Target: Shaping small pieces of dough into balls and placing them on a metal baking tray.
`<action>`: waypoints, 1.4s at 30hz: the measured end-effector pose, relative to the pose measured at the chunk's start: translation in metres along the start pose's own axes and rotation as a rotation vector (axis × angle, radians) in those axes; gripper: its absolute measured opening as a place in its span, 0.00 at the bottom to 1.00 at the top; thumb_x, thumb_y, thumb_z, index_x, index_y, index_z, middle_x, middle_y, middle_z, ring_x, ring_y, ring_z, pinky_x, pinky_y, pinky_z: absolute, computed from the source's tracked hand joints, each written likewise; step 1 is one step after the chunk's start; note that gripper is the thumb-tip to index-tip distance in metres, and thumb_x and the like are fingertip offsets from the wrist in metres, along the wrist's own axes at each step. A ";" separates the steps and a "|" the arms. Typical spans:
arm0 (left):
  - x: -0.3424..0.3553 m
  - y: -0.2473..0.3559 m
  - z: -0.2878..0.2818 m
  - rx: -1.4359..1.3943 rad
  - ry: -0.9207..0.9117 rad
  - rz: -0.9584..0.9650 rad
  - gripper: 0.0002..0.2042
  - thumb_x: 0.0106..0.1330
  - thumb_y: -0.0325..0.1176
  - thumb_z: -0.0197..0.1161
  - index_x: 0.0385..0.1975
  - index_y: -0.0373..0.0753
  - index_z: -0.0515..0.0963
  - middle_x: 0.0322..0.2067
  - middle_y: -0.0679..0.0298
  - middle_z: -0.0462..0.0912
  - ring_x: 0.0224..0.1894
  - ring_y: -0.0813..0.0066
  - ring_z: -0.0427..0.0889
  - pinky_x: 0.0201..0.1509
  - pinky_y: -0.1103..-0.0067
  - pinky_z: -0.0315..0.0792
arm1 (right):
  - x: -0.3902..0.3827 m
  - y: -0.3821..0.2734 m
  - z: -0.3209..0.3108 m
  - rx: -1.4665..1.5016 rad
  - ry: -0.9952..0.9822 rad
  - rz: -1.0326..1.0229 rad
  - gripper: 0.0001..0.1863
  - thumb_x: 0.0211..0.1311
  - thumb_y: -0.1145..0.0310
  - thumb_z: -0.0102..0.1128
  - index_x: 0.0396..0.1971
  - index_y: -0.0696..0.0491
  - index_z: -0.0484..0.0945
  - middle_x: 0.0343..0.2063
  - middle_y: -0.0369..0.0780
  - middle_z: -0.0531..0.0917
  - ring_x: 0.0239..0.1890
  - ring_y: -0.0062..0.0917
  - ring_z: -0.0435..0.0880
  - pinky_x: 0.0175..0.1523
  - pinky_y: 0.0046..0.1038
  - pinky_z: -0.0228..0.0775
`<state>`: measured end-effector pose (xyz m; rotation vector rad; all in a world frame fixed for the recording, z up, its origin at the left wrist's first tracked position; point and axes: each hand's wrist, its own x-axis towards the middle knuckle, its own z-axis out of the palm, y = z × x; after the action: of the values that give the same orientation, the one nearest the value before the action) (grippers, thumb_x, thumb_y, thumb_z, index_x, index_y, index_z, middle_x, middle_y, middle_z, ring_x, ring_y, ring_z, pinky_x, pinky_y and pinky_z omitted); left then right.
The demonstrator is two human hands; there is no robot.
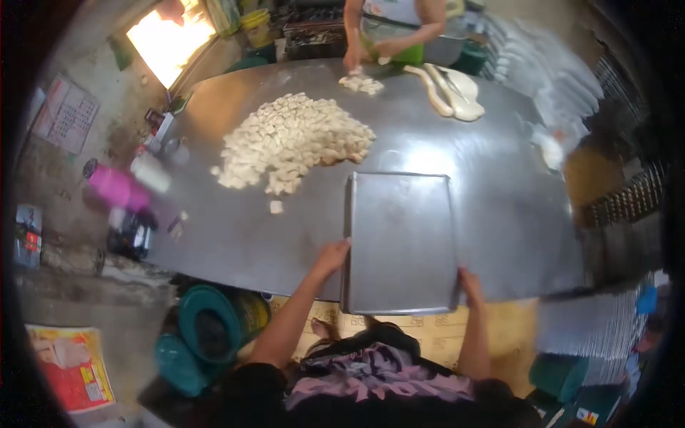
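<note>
Between my two hands is a rectangular metal baking tray [402, 242] with a raised rim and nothing on it. Its near end reaches past the front edge of the metal table [514, 242]. My left hand [332, 257] is closed on the tray's left side, and my right hand [469, 282] grips its right side near the front corner. Beyond the tray's far left corner lies a wide heap of cut dough pieces [292, 135]. One dough piece [276, 207] sits apart from it on the near side.
Across the table a person [392, 36] handles dough beside a small pile of pieces [361, 83]. Long dough strips [453, 93] lie at the far right. A pink bottle [114, 187] stands along the left edge. Teal bins [207, 324] are on the floor at left.
</note>
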<state>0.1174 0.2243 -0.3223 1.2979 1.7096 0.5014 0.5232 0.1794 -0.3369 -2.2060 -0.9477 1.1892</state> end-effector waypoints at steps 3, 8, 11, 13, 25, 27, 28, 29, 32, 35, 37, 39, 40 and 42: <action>0.015 -0.005 -0.007 0.005 -0.007 -0.042 0.24 0.68 0.51 0.47 0.42 0.31 0.76 0.32 0.50 0.81 0.38 0.59 0.79 0.45 0.71 0.69 | -0.007 -0.005 0.004 0.014 -0.138 0.002 0.25 0.63 0.50 0.50 0.28 0.61 0.80 0.19 0.39 0.76 0.24 0.24 0.71 0.31 0.30 0.62; 0.026 -0.002 -0.018 0.066 0.036 0.085 0.22 0.66 0.49 0.51 0.40 0.32 0.76 0.35 0.48 0.81 0.40 0.59 0.80 0.43 0.69 0.70 | 0.004 0.014 0.012 0.159 -0.135 -0.260 0.24 0.62 0.50 0.52 0.26 0.59 0.80 0.14 0.36 0.71 0.21 0.19 0.67 0.28 0.26 0.60; 0.027 0.008 -0.046 0.006 0.035 0.049 0.20 0.62 0.47 0.56 0.37 0.33 0.77 0.33 0.49 0.81 0.38 0.58 0.80 0.42 0.70 0.70 | 0.008 -0.003 0.001 0.026 0.264 -0.399 0.21 0.61 0.53 0.55 0.26 0.59 0.80 0.14 0.35 0.73 0.21 0.18 0.68 0.28 0.25 0.60; 0.058 -0.036 -0.081 0.063 0.377 0.160 0.17 0.59 0.44 0.60 0.36 0.33 0.78 0.32 0.51 0.81 0.37 0.56 0.79 0.43 0.69 0.71 | -0.010 -0.046 -0.008 -0.048 0.301 -0.326 0.18 0.60 0.56 0.57 0.29 0.59 0.80 0.16 0.36 0.75 0.22 0.19 0.71 0.30 0.25 0.63; 0.101 -0.089 -0.132 0.463 0.562 0.367 0.10 0.56 0.28 0.58 0.38 0.39 0.74 0.41 0.55 0.72 0.47 0.54 0.69 0.52 0.66 0.65 | -0.161 -0.204 0.195 -0.689 -0.069 -1.134 0.07 0.45 0.63 0.64 0.25 0.48 0.81 0.30 0.35 0.81 0.42 0.32 0.75 0.52 0.38 0.61; 0.093 -0.082 -0.132 0.437 0.522 0.401 0.09 0.55 0.26 0.58 0.37 0.39 0.74 0.40 0.55 0.72 0.46 0.54 0.69 0.51 0.65 0.65 | -0.156 -0.177 0.249 -1.010 -0.278 -1.250 0.09 0.45 0.60 0.62 0.24 0.48 0.81 0.31 0.35 0.81 0.49 0.32 0.72 0.55 0.41 0.56; 0.083 -0.087 -0.134 0.415 0.494 0.405 0.09 0.55 0.26 0.57 0.37 0.39 0.75 0.40 0.55 0.72 0.46 0.54 0.69 0.51 0.65 0.66 | -0.151 -0.170 0.260 -1.012 -0.277 -1.244 0.09 0.45 0.60 0.62 0.24 0.48 0.81 0.31 0.35 0.81 0.49 0.32 0.72 0.55 0.41 0.56; 0.075 -0.091 -0.134 0.394 0.466 0.414 0.09 0.54 0.26 0.57 0.37 0.39 0.75 0.39 0.55 0.72 0.46 0.54 0.69 0.51 0.65 0.66 | -0.146 -0.165 0.266 -1.109 -0.300 -1.244 0.09 0.45 0.60 0.61 0.24 0.48 0.82 0.31 0.35 0.80 0.49 0.32 0.71 0.55 0.42 0.56; 0.056 -0.100 -0.135 0.385 0.425 0.468 0.10 0.53 0.26 0.57 0.36 0.39 0.75 0.39 0.55 0.72 0.46 0.55 0.70 0.51 0.65 0.66 | -0.142 -0.159 0.266 -1.307 -0.362 -1.239 0.08 0.45 0.61 0.60 0.24 0.48 0.82 0.30 0.35 0.80 0.50 0.32 0.70 0.55 0.45 0.55; 0.038 -0.113 -0.141 0.423 0.403 0.549 0.11 0.51 0.26 0.58 0.36 0.40 0.75 0.38 0.55 0.72 0.46 0.54 0.70 0.50 0.65 0.67 | -0.148 -0.165 0.262 -1.388 -0.387 -1.291 0.09 0.46 0.61 0.59 0.24 0.48 0.83 0.31 0.35 0.80 0.51 0.33 0.70 0.54 0.48 0.55; 0.038 -0.125 -0.146 0.369 0.383 0.563 0.12 0.51 0.27 0.58 0.37 0.40 0.75 0.38 0.55 0.72 0.46 0.54 0.70 0.51 0.65 0.67 | -0.154 -0.166 0.264 -1.460 -0.401 -1.275 0.09 0.47 0.60 0.58 0.24 0.48 0.83 0.32 0.36 0.80 0.51 0.33 0.70 0.54 0.48 0.56; 0.033 -0.128 -0.152 0.312 0.355 0.520 0.13 0.51 0.27 0.59 0.39 0.41 0.75 0.40 0.55 0.72 0.47 0.54 0.70 0.52 0.65 0.66 | -0.159 -0.166 0.267 -1.601 -0.412 -1.213 0.10 0.50 0.60 0.57 0.24 0.49 0.82 0.34 0.37 0.81 0.50 0.32 0.71 0.54 0.48 0.56; 0.025 -0.122 -0.157 0.281 0.340 0.469 0.14 0.52 0.28 0.59 0.40 0.42 0.75 0.42 0.54 0.73 0.48 0.54 0.70 0.54 0.65 0.65 | -0.164 -0.172 0.270 -1.604 -0.432 -1.260 0.10 0.50 0.60 0.57 0.24 0.49 0.82 0.34 0.37 0.81 0.50 0.32 0.71 0.54 0.48 0.56; 0.004 -0.096 -0.160 0.278 0.601 0.482 0.18 0.53 0.32 0.61 0.45 0.40 0.73 0.46 0.52 0.72 0.52 0.53 0.69 0.58 0.64 0.62 | -0.161 -0.195 0.271 -1.364 -0.560 -0.894 0.14 0.55 0.59 0.56 0.40 0.47 0.80 0.41 0.37 0.79 0.50 0.30 0.72 0.56 0.45 0.57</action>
<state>-0.0692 0.2243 -0.3144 1.9157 1.9914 1.0447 0.1606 0.2057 -0.2626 -1.5676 -3.2145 0.6831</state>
